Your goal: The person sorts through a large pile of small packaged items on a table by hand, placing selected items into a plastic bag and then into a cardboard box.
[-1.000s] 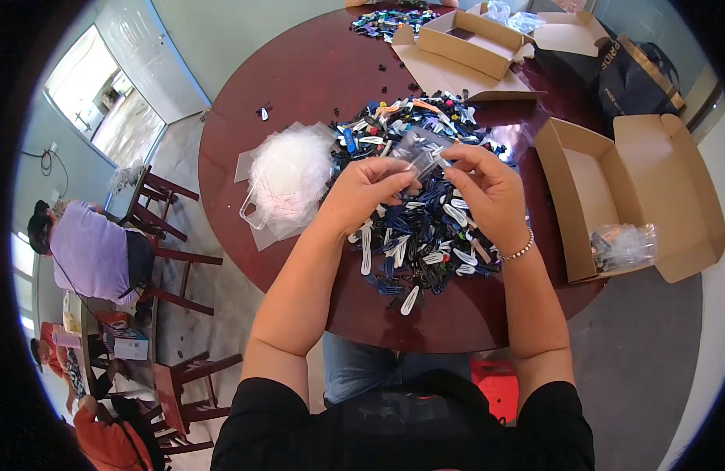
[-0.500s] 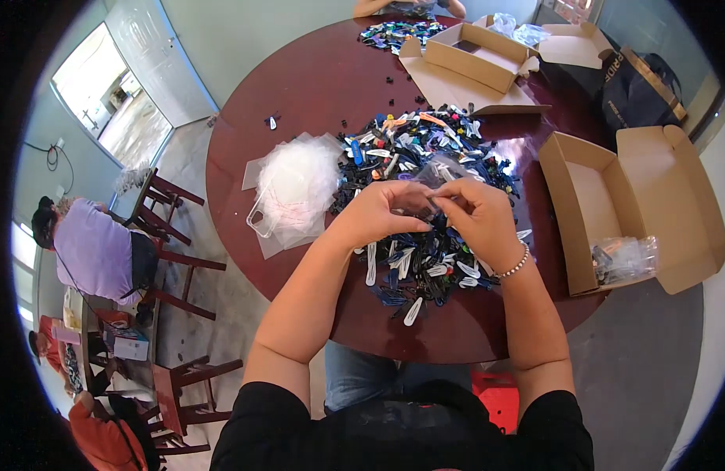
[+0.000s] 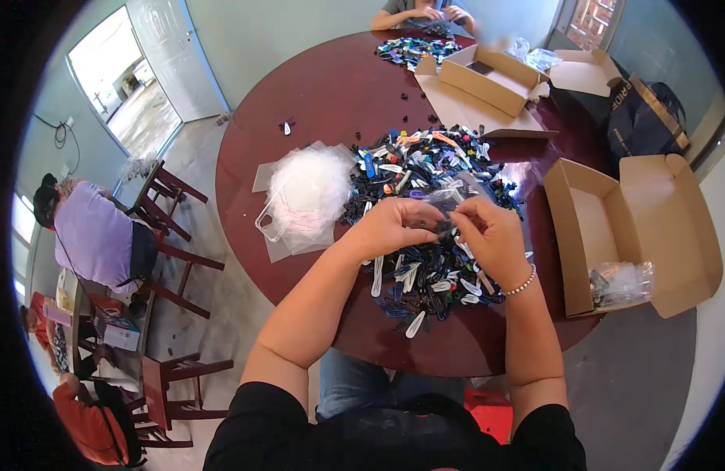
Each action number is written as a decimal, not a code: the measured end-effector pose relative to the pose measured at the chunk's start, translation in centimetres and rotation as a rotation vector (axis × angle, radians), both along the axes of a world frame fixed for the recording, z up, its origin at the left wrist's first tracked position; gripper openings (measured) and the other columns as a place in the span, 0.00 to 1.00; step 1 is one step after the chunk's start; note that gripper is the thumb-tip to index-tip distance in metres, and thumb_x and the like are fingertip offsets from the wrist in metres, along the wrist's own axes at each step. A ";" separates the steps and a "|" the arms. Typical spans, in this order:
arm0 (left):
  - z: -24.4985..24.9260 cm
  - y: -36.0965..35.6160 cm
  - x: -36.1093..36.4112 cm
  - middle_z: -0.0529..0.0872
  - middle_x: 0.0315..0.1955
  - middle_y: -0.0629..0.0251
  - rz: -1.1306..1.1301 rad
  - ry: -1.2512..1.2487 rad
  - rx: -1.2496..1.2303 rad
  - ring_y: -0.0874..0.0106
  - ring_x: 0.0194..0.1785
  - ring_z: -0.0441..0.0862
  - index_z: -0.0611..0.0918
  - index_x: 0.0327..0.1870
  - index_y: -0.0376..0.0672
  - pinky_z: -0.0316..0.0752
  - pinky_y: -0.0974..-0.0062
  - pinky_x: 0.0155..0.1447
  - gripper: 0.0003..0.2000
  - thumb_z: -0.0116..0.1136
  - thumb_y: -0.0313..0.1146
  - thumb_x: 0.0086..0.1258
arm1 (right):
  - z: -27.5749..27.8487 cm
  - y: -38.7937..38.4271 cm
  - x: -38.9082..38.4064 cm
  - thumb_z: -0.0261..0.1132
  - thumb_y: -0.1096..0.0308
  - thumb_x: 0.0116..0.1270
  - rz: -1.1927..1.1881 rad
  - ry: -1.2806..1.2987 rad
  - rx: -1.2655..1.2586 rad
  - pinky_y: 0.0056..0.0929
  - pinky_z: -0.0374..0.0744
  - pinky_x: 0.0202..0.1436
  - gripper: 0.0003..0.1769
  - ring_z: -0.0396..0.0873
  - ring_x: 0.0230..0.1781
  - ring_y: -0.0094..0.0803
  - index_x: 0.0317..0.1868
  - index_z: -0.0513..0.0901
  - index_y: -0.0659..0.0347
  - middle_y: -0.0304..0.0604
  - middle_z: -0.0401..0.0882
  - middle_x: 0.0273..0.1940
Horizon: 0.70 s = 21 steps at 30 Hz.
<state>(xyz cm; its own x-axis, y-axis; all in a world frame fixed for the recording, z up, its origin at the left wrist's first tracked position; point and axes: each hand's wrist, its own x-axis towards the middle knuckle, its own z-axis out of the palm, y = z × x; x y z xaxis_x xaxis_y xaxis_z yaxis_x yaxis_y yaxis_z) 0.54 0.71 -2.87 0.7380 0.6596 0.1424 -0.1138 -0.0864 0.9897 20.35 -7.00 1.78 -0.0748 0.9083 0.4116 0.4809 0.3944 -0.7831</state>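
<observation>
Above a heap of hair clips (image 3: 413, 282), mostly black, white and dark blue, both hands are at a small clear plastic bag (image 3: 461, 188). My left hand (image 3: 398, 228) is curled, its thumb and fingers closed around the bag and something dark inside or behind it, too small to make out. With thumb and forefinger, my right hand (image 3: 492, 235) pinches the bag's edge; a beaded bracelet circles that wrist. Left of the heap lies a stack of clear plastic bags (image 3: 303, 188) with a white loop (image 3: 272, 224) on it.
An open cardboard box (image 3: 590, 235) at the right holds a filled plastic bag (image 3: 622, 282). Farther back are another cardboard box (image 3: 488, 82), a second clip heap (image 3: 413, 51) and a co-worker's hands (image 3: 441, 14). Stools (image 3: 170, 385) and seated people are left of the table (image 3: 300, 94).
The view has shifted, so the table sits slightly lower in it. The bag stays between both hands, and more of it shows above the fingers. The far co-worker's hands have come into view.
</observation>
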 end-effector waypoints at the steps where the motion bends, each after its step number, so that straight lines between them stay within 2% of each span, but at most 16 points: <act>1: 0.1 -0.1 0.0 0.87 0.45 0.65 0.000 -0.004 -0.003 0.78 0.48 0.84 0.82 0.55 0.37 0.78 0.80 0.52 0.19 0.66 0.19 0.61 | 0.1 0.0 0.1 0.68 0.75 0.65 0.000 -0.004 -0.003 0.19 0.77 0.28 0.04 0.80 0.25 0.18 0.37 0.81 0.67 0.37 0.82 0.28; 3: 0.6 -0.2 -0.2 0.87 0.46 0.61 0.086 0.066 0.024 0.76 0.49 0.84 0.80 0.58 0.36 0.79 0.77 0.55 0.22 0.67 0.20 0.60 | 0.6 -0.1 0.5 0.68 0.76 0.64 -0.151 -0.456 0.371 0.23 0.77 0.29 0.04 0.80 0.26 0.20 0.37 0.81 0.67 0.41 0.82 0.27; 4: 0.8 -0.2 -0.2 0.87 0.46 0.61 0.087 0.059 0.020 0.76 0.49 0.84 0.80 0.58 0.36 0.79 0.77 0.55 0.22 0.67 0.20 0.60 | 1.0 -0.3 0.8 0.68 0.76 0.64 -0.147 -0.462 0.369 0.23 0.77 0.29 0.04 0.80 0.26 0.20 0.37 0.81 0.67 0.41 0.82 0.27; 6: 1.1 -0.2 -0.4 0.87 0.46 0.59 0.155 0.085 0.034 0.76 0.49 0.84 0.79 0.59 0.36 0.79 0.76 0.56 0.24 0.68 0.20 0.59 | 2.1 -0.9 1.3 0.68 0.75 0.63 -0.142 -0.333 0.278 0.28 0.77 0.30 0.04 0.81 0.25 0.29 0.35 0.82 0.66 0.46 0.82 0.28; 7: 1.0 0.0 -0.4 0.87 0.46 0.60 0.141 0.047 0.024 0.75 0.48 0.84 0.79 0.59 0.37 0.79 0.76 0.55 0.24 0.69 0.21 0.59 | 2.6 -1.2 1.2 0.68 0.74 0.62 -0.124 -0.241 0.201 0.30 0.77 0.30 0.04 0.81 0.24 0.39 0.34 0.82 0.65 0.50 0.82 0.28; 8: 1.0 0.0 -0.5 0.87 0.46 0.60 0.148 0.041 0.020 0.75 0.48 0.84 0.79 0.59 0.37 0.79 0.76 0.55 0.24 0.69 0.21 0.59 | 2.5 -1.1 1.4 0.68 0.74 0.62 -0.116 -0.247 0.199 0.30 0.77 0.30 0.04 0.81 0.24 0.39 0.34 0.82 0.65 0.50 0.82 0.28; 10: 1.8 -0.4 -0.6 0.87 0.46 0.60 0.161 0.140 0.106 0.75 0.49 0.83 0.79 0.59 0.38 0.79 0.75 0.55 0.24 0.69 0.22 0.59 | 2.3 -0.8 1.9 0.68 0.74 0.61 -0.230 -0.628 0.346 0.31 0.76 0.29 0.04 0.80 0.24 0.42 0.33 0.82 0.64 0.50 0.81 0.27; 11: 1.7 -0.3 -0.6 0.87 0.46 0.60 0.168 0.136 0.105 0.75 0.49 0.83 0.79 0.59 0.38 0.79 0.75 0.55 0.24 0.69 0.22 0.59 | 2.3 -0.8 1.8 0.68 0.74 0.61 -0.223 -0.631 0.349 0.31 0.76 0.29 0.04 0.80 0.24 0.42 0.33 0.82 0.64 0.50 0.81 0.27; 13: 1.3 -0.1 -0.6 0.87 0.47 0.61 0.115 0.113 0.144 0.75 0.51 0.83 0.79 0.59 0.39 0.79 0.75 0.54 0.24 0.70 0.23 0.59 | 2.6 -1.0 1.2 0.68 0.74 0.61 -0.120 -0.425 0.309 0.31 0.75 0.28 0.04 0.79 0.23 0.42 0.32 0.81 0.64 0.49 0.81 0.26; 16: 1.1 0.0 -0.7 0.87 0.47 0.62 0.100 0.098 0.139 0.75 0.52 0.82 0.80 0.59 0.40 0.79 0.75 0.52 0.25 0.71 0.25 0.58 | 2.4 -1.0 1.1 0.68 0.74 0.61 -0.118 -0.455 0.275 0.32 0.75 0.28 0.04 0.79 0.23 0.42 0.31 0.81 0.64 0.49 0.80 0.26; 21: 1.4 -0.2 -0.6 0.88 0.44 0.67 0.032 0.105 0.182 0.80 0.47 0.83 0.82 0.54 0.39 0.78 0.81 0.47 0.22 0.73 0.27 0.58 | 2.6 -1.5 -0.1 0.68 0.75 0.61 -0.036 -0.446 0.282 0.32 0.77 0.29 0.03 0.80 0.24 0.43 0.32 0.82 0.65 0.49 0.81 0.27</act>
